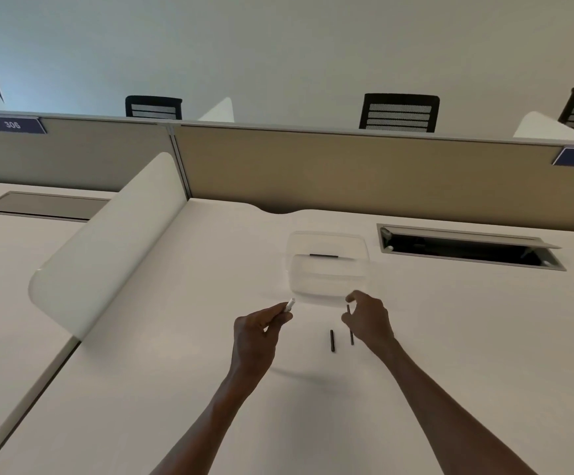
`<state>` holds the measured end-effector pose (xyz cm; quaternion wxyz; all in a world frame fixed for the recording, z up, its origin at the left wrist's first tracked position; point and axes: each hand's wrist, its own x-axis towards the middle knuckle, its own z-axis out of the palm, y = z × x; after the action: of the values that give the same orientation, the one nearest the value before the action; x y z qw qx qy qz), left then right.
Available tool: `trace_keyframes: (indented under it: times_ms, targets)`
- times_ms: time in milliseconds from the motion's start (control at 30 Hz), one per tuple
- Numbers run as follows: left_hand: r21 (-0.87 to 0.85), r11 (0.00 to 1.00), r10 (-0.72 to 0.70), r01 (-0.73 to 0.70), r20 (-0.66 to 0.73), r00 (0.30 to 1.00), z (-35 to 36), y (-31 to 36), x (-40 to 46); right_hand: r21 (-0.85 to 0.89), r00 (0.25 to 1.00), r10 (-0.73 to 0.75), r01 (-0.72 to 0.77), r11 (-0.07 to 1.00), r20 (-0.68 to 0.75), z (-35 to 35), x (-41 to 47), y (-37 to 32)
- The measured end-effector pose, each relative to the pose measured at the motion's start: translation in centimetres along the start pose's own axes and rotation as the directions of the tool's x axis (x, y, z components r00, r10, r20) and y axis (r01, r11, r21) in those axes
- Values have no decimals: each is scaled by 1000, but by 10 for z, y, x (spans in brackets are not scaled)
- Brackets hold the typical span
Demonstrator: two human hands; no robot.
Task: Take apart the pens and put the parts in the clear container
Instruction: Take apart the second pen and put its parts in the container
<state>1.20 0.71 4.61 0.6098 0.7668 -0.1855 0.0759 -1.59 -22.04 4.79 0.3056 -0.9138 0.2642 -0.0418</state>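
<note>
A clear container [328,293] stands on the white desk ahead of my hands, and a dark pen part [324,256] lies inside it at the back. My left hand [261,329] pinches a white pen piece [290,305] just left of the container's near rim. My right hand [369,320] is closed on a thin dark pen piece [348,309] near the container's front right corner. Two black pen parts lie on the desk between my hands: a short one [332,341] and a thinner one [352,338] beside my right wrist.
A white curved divider [107,248] rises at the left. An open cable hatch [467,250] is sunk in the desk at the back right. A tan partition [364,173] closes the far edge, with black chairs behind it.
</note>
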Motion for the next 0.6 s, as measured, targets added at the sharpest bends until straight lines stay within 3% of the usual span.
trace_keyframes:
  times_ms: [167, 367, 600]
  targets:
    - [-23, 1000, -2, 2, 4, 1000, 4, 6, 2, 212, 980, -135, 165, 963, -148, -37, -16, -54]
    - [30, 999, 37, -37, 18, 999, 6, 15, 1, 477, 938, -204, 320, 819, -279, -65, -39, -102]
    - [38, 995, 96, -97, 17, 995, 7, 28, -1, 506, 922, -234, 366, 781, -307, -68, -52, -112]
